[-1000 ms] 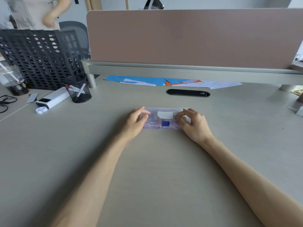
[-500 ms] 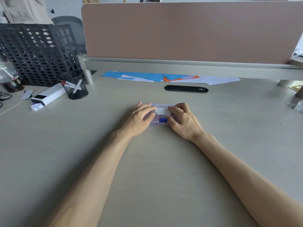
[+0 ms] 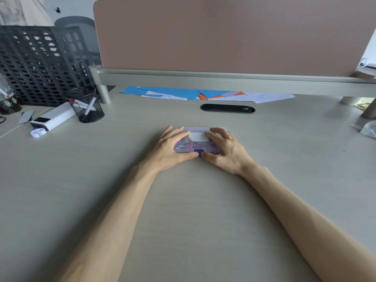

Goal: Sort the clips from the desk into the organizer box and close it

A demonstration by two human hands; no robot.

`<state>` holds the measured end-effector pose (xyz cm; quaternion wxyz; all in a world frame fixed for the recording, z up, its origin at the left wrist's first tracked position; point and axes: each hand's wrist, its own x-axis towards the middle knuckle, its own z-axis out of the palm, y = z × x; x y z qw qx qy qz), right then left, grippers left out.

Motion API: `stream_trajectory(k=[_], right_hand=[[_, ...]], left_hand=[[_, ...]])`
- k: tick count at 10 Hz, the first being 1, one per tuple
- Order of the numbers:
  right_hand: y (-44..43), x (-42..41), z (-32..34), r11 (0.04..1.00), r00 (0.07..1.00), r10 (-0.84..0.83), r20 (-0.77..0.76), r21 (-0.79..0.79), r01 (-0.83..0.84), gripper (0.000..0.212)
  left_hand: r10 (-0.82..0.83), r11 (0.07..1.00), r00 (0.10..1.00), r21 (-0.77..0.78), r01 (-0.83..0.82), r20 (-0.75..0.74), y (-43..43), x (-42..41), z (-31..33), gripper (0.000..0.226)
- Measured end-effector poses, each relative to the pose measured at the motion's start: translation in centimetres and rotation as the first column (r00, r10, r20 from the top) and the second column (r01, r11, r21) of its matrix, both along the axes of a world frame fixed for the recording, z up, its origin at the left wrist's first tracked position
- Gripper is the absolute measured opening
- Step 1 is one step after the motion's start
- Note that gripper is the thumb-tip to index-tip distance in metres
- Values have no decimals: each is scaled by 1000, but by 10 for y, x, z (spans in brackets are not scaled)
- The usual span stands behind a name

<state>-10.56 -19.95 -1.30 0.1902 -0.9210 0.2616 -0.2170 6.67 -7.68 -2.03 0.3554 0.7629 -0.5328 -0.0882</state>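
A small clear plastic organizer box (image 3: 197,143) lies on the desk in front of me, its lid down, with a white label on top and a blue latch at the near edge. Coloured clips show through the lid. My left hand (image 3: 171,148) covers the box's left end, fingers over the lid and thumb at the front edge. My right hand (image 3: 225,149) grips the right end the same way, thumb near the blue latch. No loose clips are visible on the desk.
A black mesh pen cup (image 3: 86,104) and a white device (image 3: 53,119) stand at the left, with a black perforated rack (image 3: 40,64) behind. Blue, white and orange papers (image 3: 195,94) lie under the partition (image 3: 223,35). A black cable grommet (image 3: 227,108) sits beyond the box.
Both hands have closed in over the box from its ends, thumbs now pressed at the near edge by the latch. The view has tilted down slightly.
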Motion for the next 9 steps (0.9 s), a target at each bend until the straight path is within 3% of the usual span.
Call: stream_trajectory(k=[3,5,7,8,9], right_hand=[[2,1,0,998,999,-16,-46,-61,13,74],[5,-1,-4,976,1000,-9,-30,-219,2,64],[1,-7,9,985,988,50,-143,-157,-73,69],[10,-16,56,990,990,134,36,-55,-132,50],[34,-39,126,984,896,176,407,-74,-159,28]], left_hand=[[11,1000,1000,-9,-11,13,-1,-1,-2,81],[23,999,998,-35,-21,60,0,-2,-4,79],[-1,1000,999,1,1,-38,2,0,3,76],[2,992,967,-120,-33,-256,3,0,12,57],[106,939,894,-253,-234,-434,5,4,14,35]])
